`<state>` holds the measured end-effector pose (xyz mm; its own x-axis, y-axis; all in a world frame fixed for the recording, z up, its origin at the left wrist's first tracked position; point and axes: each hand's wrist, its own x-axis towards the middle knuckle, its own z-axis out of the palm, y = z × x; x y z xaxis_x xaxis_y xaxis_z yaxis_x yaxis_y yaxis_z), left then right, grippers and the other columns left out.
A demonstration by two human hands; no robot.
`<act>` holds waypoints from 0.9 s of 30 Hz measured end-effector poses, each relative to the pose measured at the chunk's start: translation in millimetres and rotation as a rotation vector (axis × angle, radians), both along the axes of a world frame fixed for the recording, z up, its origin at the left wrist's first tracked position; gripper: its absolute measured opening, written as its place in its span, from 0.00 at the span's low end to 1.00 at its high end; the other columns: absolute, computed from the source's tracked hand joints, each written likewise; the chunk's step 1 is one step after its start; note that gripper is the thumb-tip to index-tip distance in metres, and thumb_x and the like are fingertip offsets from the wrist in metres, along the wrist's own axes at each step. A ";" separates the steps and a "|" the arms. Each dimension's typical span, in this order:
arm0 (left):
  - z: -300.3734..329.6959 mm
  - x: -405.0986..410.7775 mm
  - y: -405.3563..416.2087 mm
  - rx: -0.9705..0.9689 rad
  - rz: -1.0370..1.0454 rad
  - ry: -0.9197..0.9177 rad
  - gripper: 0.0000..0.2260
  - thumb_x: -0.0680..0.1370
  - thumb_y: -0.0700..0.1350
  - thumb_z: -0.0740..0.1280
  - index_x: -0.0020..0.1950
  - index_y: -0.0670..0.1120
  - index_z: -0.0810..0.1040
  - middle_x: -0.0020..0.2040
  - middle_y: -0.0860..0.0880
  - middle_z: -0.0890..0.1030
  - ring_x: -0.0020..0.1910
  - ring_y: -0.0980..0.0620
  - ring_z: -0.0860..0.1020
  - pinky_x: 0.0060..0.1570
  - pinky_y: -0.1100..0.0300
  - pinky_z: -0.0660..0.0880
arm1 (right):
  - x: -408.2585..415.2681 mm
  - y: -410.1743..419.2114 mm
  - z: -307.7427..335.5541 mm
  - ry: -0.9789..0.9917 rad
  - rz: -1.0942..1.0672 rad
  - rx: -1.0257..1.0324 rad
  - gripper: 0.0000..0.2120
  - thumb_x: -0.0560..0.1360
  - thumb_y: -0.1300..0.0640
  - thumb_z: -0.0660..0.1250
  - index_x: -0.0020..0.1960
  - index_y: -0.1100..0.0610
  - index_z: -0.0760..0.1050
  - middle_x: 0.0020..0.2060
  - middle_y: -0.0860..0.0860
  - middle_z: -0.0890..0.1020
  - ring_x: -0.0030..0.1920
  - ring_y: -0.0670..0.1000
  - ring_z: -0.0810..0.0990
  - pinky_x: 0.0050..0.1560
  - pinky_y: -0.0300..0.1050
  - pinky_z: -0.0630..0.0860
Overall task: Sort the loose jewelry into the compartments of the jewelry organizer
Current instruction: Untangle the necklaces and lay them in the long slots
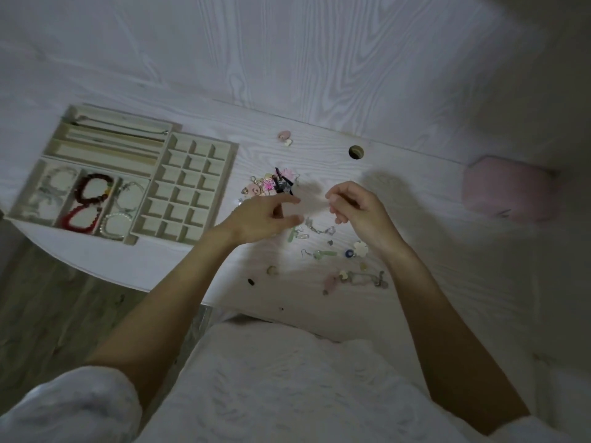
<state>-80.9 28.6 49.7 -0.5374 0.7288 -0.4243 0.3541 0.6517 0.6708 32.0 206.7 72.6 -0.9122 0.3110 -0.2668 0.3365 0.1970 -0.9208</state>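
Observation:
The beige jewelry organizer sits at the desk's left: a grid tray (167, 176) of small square compartments, a tray (96, 161) with red bead bracelets (90, 199) and pale ones, and a tray of long slots (112, 145). Loose jewelry (271, 184) lies in a heap right of the grid, with more earrings and charms (323, 253) scattered nearer me. My left hand (262, 219) hovers beside the heap, thumb and fingers spread and loosely extended. My right hand (355, 209) hangs over a short silver chain (317, 229), fingers curled; blur hides whether they pinch anything.
A pink box (511, 190) stands at the desk's right. A round cable hole (356, 152) opens behind the hands, and a small pink piece (284, 135) lies near the back wall. The desk's front edge runs just before my lap; wood floor lies to the lower left.

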 end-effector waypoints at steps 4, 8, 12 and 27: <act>-5.8 -8.2 5.1 -0.288 -0.159 0.412 0.17 0.80 0.54 0.61 0.67 0.50 0.74 0.56 0.47 0.81 0.55 0.47 0.77 0.50 0.56 0.72 | 8.0 6.7 -7.0 -0.057 0.028 0.243 0.05 0.77 0.56 0.66 0.51 0.55 0.79 0.34 0.47 0.70 0.33 0.43 0.68 0.37 0.33 0.65; -1.2 -8.3 0.8 -0.116 -0.094 0.321 0.11 0.81 0.48 0.61 0.62 0.51 0.76 0.46 0.54 0.79 0.40 0.57 0.76 0.41 0.60 0.69 | 15.5 16.5 -25.9 -0.263 0.164 0.753 0.09 0.79 0.56 0.61 0.50 0.57 0.80 0.44 0.51 0.78 0.46 0.50 0.76 0.42 0.40 0.66; 16.0 -2.7 -6.1 0.112 -0.009 0.121 0.08 0.81 0.43 0.60 0.55 0.53 0.76 0.43 0.58 0.78 0.30 0.62 0.74 0.35 0.63 0.67 | 21.2 14.8 -30.0 -0.282 0.242 0.764 0.12 0.79 0.54 0.61 0.61 0.54 0.76 0.61 0.54 0.73 0.63 0.55 0.69 0.60 0.46 0.66; 32.5 -34.1 -76.2 0.345 0.237 -0.146 0.07 0.78 0.38 0.66 0.50 0.49 0.80 0.38 0.54 0.80 0.36 0.54 0.76 0.38 0.61 0.74 | -57.5 -62.7 -8.9 -0.033 0.265 -0.271 0.12 0.82 0.59 0.55 0.46 0.64 0.73 0.40 0.54 0.81 0.45 0.51 0.81 0.57 0.51 0.74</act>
